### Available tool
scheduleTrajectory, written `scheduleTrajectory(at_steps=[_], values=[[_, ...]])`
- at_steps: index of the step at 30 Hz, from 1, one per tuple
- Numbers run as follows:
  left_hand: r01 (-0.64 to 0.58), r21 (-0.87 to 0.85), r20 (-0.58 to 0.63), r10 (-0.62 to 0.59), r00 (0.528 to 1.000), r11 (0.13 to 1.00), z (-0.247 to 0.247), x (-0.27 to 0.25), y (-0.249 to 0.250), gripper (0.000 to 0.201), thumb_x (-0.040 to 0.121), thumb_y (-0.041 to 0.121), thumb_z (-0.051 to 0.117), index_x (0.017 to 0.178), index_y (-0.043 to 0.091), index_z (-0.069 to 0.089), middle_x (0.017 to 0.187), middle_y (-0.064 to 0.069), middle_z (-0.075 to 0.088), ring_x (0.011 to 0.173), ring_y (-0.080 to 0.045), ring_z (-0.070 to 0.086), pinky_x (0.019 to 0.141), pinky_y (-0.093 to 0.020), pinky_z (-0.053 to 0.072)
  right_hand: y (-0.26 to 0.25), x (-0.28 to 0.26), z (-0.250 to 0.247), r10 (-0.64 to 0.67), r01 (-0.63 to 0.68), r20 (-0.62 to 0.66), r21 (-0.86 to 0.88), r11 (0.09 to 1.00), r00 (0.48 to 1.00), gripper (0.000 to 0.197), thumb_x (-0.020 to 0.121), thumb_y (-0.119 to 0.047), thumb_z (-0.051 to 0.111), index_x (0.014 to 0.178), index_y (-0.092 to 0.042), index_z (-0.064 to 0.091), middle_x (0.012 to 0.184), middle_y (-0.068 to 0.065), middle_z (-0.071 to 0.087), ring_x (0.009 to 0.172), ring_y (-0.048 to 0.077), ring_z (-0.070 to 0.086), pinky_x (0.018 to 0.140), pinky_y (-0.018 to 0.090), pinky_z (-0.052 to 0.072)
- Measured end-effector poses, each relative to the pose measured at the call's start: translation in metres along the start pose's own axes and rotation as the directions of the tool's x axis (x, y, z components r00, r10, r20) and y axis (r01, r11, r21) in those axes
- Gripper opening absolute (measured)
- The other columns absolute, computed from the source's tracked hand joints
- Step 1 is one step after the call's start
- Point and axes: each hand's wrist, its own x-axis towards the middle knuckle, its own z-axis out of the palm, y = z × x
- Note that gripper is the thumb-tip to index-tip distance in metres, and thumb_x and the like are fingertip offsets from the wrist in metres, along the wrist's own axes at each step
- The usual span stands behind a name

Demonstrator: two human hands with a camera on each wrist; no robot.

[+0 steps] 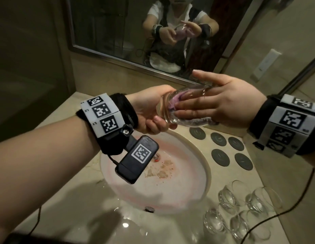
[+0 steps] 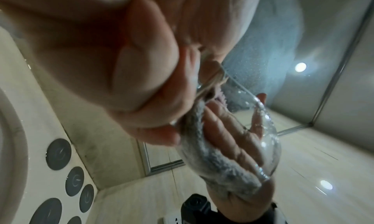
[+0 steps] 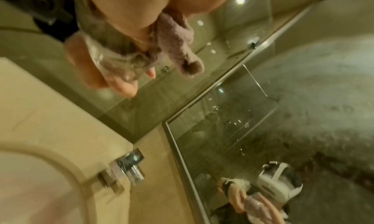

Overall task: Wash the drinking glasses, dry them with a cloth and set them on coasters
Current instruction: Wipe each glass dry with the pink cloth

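Glass [image 1: 172,110]: lying sideways above the sink [image 1: 202,166], left hand [image 1: 149,110] gripping its base. Right hand [image 1: 222,101] is pushing a purple cloth [image 1: 172,103] inside, fingers straight (thumb outside). Coasters [image 1: 220,156] sitting at 3 o'clock, more glasses [image 1: 241,213] at 5.

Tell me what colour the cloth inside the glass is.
Pale purple; the cloth shows best in the head view.

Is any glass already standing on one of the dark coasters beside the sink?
No, all five coasters lie bare; the spare glasses stand apart.
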Motion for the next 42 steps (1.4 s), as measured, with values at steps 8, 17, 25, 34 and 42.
scheduleTrajectory(at_steps=[8, 17, 25, 34, 42], values=[[-0.116, -0.075, -0.195, 0.1, 0.976, 0.99, -0.001, -0.002, 0.007, 0.053, 0.09, 0.049, 0.028, 0.079, 0.004, 0.053, 0.06, -0.006, 0.048, 0.032, -0.004, 0.028, 0.03, -0.009, 0.015, 0.013, 0.011, 0.0, 0.214, -0.215, 0.15, -0.01, 0.976, 0.965, 0.06, 0.07, -0.004, 0.051, 0.127, -0.02, 0.055, 0.119, 0.0, 0.066, 0.124, 0.012, 0.039, 0.113, 0.041, -0.006], [-0.498, 0.39, -0.54, 0.631, 0.558, 0.774, 0.0, 0.016, 0.01, 0.029, 0.096, 0.051, 0.031, 0.092, 0.025, 0.045, 0.084, -0.008, 0.053, 0.059, -0.018, 0.052, 0.043, -0.026, 0.045, 0.001, 0.022, 0.008, 0.685, -0.247, 0.573, 0.817, -0.521, 0.449, 0.011, 0.086, 0.006, 0.048, 0.08, -0.002, 0.053, 0.043, -0.001, 0.055, 0.032, 0.009, 0.048, 0.035, 0.015, 0.039], [-0.492, 0.8, -0.207, 0.927, 0.312, 0.344, -0.028, 0.012, -0.012, 0.019, 0.088, 0.048, 0.03, 0.092, 0.03, 0.035, 0.075, 0.009, 0.05, 0.061, 0.009, 0.054, 0.053, -0.007, 0.042, -0.012, 0.011, 0.024, 0.698, 0.209, 0.592, 0.683, -0.7, 0.402, 0.038, 0.069, -0.003, 0.057, 0.107, -0.001, 0.058, 0.093, 0.012, 0.068, 0.081, 0.022, 0.065, 0.09, 0.037, 0.05], [-0.561, 0.084, -0.495, 0.523, 0.694, 0.824, -0.037, 0.011, -0.007, 0.052, 0.096, 0.054, 0.024, 0.095, 0.007, 0.046, 0.051, 0.0, 0.052, 0.035, -0.009, 0.035, 0.031, -0.012, 0.023, -0.011, 0.001, 0.029, 0.937, -0.262, 0.095, 0.965, -0.004, 0.337, 0.027, 0.084, -0.001, 0.05, 0.096, -0.022, 0.061, 0.066, -0.011, 0.068, 0.052, 0.002, 0.061, 0.051, 0.019, 0.045], [-0.268, 0.179, -0.336, 0.315, 0.887, 0.947, -0.016, 0.003, -0.003, 0.057, 0.093, 0.057, 0.021, 0.089, 0.007, 0.049, 0.05, 0.0, 0.049, 0.034, -0.007, 0.027, 0.034, -0.009, 0.018, -0.002, 0.001, 0.042, 0.311, -0.29, -0.167, 0.141, 0.947, 0.935, 0.052, 0.078, -0.006, 0.067, 0.125, -0.026, 0.057, 0.12, -0.006, 0.065, 0.11, 0.015, 0.061, 0.11, 0.058, 0.016]])
